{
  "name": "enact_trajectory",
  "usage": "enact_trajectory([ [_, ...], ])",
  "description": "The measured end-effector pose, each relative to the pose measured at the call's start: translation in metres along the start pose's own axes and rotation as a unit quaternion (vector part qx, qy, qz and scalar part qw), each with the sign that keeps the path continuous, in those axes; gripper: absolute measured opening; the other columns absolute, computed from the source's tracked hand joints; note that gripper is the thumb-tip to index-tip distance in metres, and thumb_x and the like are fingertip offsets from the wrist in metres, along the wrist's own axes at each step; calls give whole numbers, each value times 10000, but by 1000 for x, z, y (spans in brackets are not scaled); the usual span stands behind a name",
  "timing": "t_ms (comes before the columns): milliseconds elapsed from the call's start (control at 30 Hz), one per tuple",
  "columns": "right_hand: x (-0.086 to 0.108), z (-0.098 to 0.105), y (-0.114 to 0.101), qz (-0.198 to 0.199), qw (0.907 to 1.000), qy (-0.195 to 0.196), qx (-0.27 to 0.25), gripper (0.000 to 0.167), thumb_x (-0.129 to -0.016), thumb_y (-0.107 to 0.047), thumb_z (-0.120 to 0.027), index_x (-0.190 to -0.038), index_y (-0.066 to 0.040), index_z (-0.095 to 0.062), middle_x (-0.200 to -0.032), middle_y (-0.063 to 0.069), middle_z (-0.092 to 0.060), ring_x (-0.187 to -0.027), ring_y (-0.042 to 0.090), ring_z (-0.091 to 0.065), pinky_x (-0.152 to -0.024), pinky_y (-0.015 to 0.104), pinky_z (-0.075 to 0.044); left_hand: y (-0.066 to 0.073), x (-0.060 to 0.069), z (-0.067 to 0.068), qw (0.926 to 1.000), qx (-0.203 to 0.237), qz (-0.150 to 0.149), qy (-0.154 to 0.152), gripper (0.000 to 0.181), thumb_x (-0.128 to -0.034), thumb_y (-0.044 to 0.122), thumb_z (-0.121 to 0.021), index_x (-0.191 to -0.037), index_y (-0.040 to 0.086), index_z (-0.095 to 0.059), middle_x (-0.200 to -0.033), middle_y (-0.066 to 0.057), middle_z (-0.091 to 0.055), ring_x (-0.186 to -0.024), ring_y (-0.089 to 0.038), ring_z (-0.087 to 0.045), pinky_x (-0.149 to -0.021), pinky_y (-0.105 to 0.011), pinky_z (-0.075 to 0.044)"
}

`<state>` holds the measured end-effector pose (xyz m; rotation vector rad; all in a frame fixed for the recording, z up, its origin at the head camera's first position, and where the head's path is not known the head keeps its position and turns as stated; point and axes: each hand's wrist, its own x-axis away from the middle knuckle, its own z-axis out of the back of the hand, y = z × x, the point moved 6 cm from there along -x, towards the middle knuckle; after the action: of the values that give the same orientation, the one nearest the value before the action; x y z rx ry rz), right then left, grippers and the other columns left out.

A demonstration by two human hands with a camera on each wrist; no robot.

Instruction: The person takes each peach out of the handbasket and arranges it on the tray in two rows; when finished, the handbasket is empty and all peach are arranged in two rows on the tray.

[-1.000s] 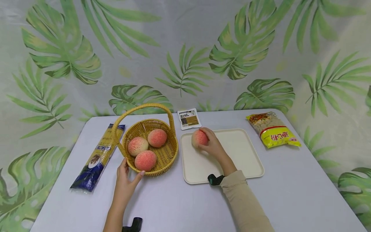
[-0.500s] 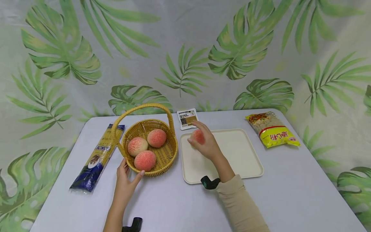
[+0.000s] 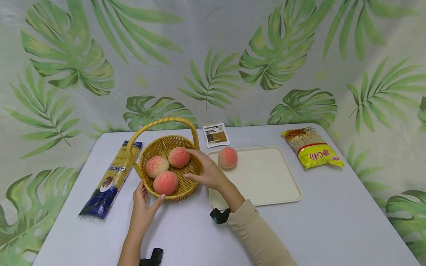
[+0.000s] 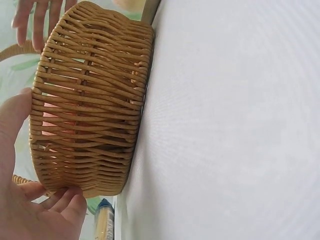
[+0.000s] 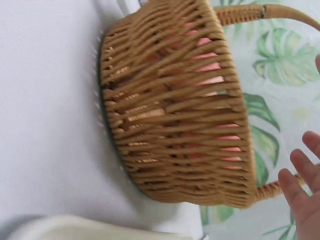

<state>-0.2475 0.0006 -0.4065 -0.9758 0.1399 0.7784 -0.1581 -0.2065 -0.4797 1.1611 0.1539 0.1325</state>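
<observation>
Gripping basket [image 4: 95, 112] on white table [image 3: 186, 232] before leafy backdrop [image 3: 221, 26]: left hand [image 3: 144, 208]; right hand [image 3: 210, 172] outspread.

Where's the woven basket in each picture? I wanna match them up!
Head: the basket is left of centre, left hand gripping its rim.
Left wrist: upper left, looking turned sideways.
Right wrist: upper middle, also sideways.
Shared landmark: the leafy backdrop shows in all three.
</observation>
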Motion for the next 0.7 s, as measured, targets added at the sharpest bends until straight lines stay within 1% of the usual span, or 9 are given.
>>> enact_trajectory([
  [67, -2, -8, 2, -15, 9999, -146, -2, 731, -762, -299, -726, -1359, -82, -365, -1355, 38, -396, -1249, 130, -322, -1037, 317, -290, 1, 0, 0, 10000, 18, -4, 0, 931, -797, 267, -692, -1428, 32, -50, -1393, -239, -121, -1281, -333, -210, -1067, -389, -215],
  [200, -4, -18, 6, -213, 9988, -427, 137, 763, -764, -335, -718, -1383, -103, -337, -1380, 61, -369, -1259, 176, -319, -1036, 353, -295, 1, 0, 1, 10000, 8, -24, 24, 925, -799, 259, -691, -1428, 33, -52, -1397, -234, -120, -1282, -326, -211, -1067, -384, -215],
  [333, -6, -26, 8, -358, 9966, -689, 257, 763, -767, -385, -700, -1384, -119, -339, -1375, 63, -376, -1252, 193, -334, -1027, 359, -310, 3, 1, 2, 9999, 49, -107, 36, 919, -804, 235, -688, -1426, 21, -46, -1392, -247, -120, -1280, -343, -205, -1064, -405, -211],
  [467, -8, -31, 9, -451, 9946, -898, 259, 768, -755, -395, -708, -1374, -108, -356, -1358, 60, -401, -1236, 190, -361, -1022, 330, -317, 4, 1, 1, 9998, 86, -152, 24, 915, -808, 223, -684, -1426, 15, -41, -1393, -250, -117, -1281, -351, -200, -1063, -418, -209],
  [600, -10, -36, 8, -511, 9924, -1100, 229, 762, -738, -360, -734, -1356, -92, -380, -1334, 52, -431, -1217, 164, -384, -1017, 286, -317, 3, 1, 1, 9999, 91, -124, 28, 916, -804, 234, -688, -1428, 26, -50, -1401, -232, -119, -1284, -328, -201, -1067, -399, -210],
  [700, -12, -39, 7, -568, 9903, -1242, 251, 754, -733, -336, -744, -1352, -96, -388, -1321, 36, -445, -1207, 147, -394, -1012, 275, -322, 2, 1, 0, 9999, 101, -85, -1, 924, -805, 251, -685, -1429, 31, -40, -1405, -231, -105, -1288, -329, -191, -1069, -398, -205],
])
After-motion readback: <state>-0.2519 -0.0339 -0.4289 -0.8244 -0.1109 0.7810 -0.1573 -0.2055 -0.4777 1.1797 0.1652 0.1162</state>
